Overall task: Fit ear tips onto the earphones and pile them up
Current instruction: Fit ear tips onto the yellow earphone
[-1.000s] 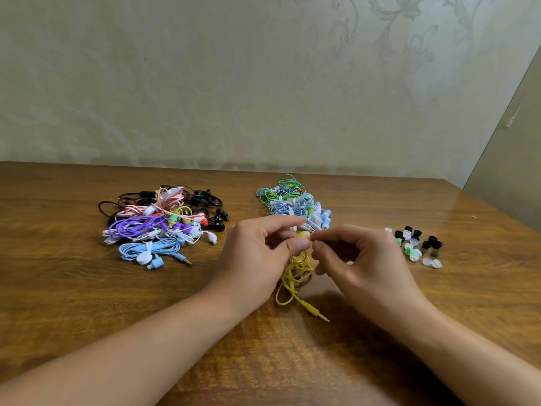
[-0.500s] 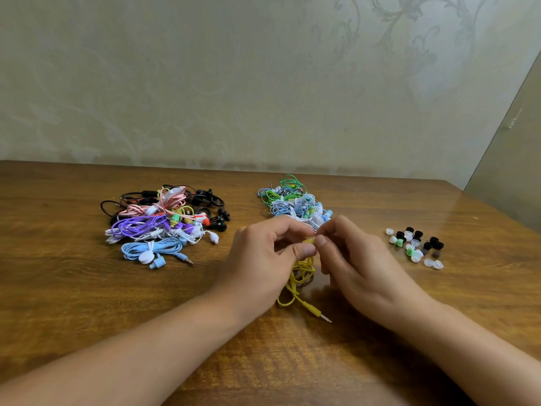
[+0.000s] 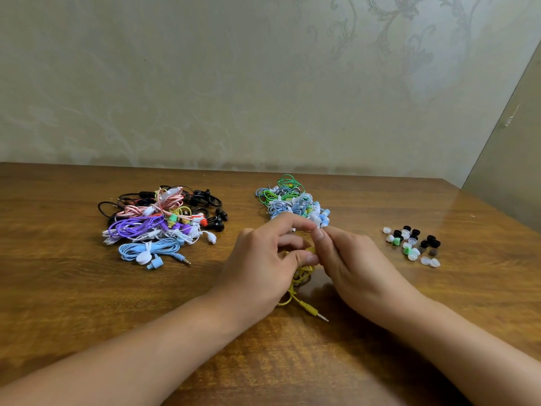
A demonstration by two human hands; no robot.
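Wood table (image 3: 87, 288), papered wall behind. Between both hands the yellow earphone (image 3: 301, 276) is pinched: left hand (image 3: 263, 268) grips the bud, right hand (image 3: 348, 265) fingertips close on it, tip hidden. Best pushed on straight with the bud steady. Thin yellow cable dangles below the hands, plug nearest the wrists.

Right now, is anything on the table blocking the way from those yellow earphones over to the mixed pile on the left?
Nothing visible does. The yellow earphones are held between both hands, and only bare table lies between them and the mixed pile.
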